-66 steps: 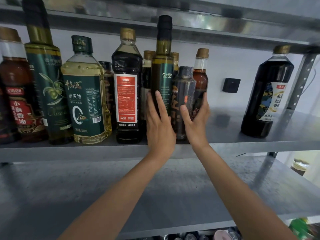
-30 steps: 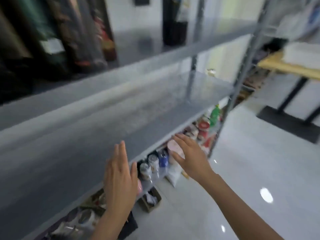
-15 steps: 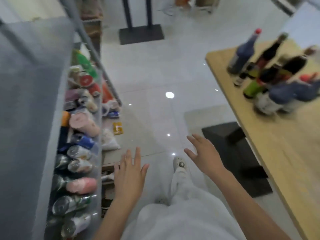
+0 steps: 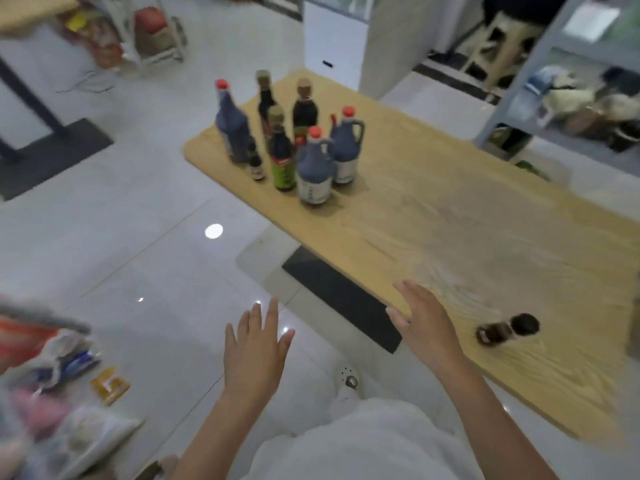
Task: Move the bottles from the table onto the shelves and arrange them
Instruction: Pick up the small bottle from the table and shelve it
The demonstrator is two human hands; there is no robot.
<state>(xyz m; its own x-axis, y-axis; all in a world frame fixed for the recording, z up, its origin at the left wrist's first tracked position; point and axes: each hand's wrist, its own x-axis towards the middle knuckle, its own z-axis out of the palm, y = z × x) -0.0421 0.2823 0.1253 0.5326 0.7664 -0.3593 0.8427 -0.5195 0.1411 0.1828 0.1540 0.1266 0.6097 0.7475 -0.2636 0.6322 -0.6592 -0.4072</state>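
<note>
- White trouser cloth [image 4: 346, 445] fills the bottom edge, with a light shoe [image 4: 348, 379] on the pale tiled floor [image 4: 138, 244]. The person stands just off the near long edge of the desk [image 4: 450, 220].
- Over the floor, the left hand [image 4: 254, 355] hangs with fingers straight and spread, holding nothing.
- Across the desk's near edge, the right hand [image 4: 424, 327] is likewise flat and empty (both look readied for a fresh pick-up, I'd judge).
- Just beyond the right hand and apart from it, a small dark bottle [image 4: 507, 330] lies on its side near that same edge. Tipped like that it could roll, so it probably wants gathering early.
- Bare wood runs through the desk's middle.
- At the desk's far left end, a group of bottles [image 4: 294, 143] stands upright and packed close.
  - Two handled jugs [image 4: 313, 168] with red caps stand nearest.
  - To their left are a green-labelled bottle [image 4: 282, 161] and a tiny bottle [image 4: 256, 166].
  - A tall blue bottle [image 4: 232, 126] and dark ones stand behind.
  - The outer bottles should lift out cleanly, while reaching for inner ones risks knocking neighbours.
- Past the desk's far edge, a grey shelf unit [image 4: 571, 98] holds blurred goods. I cannot tell whether it is where the bottles go.
</note>
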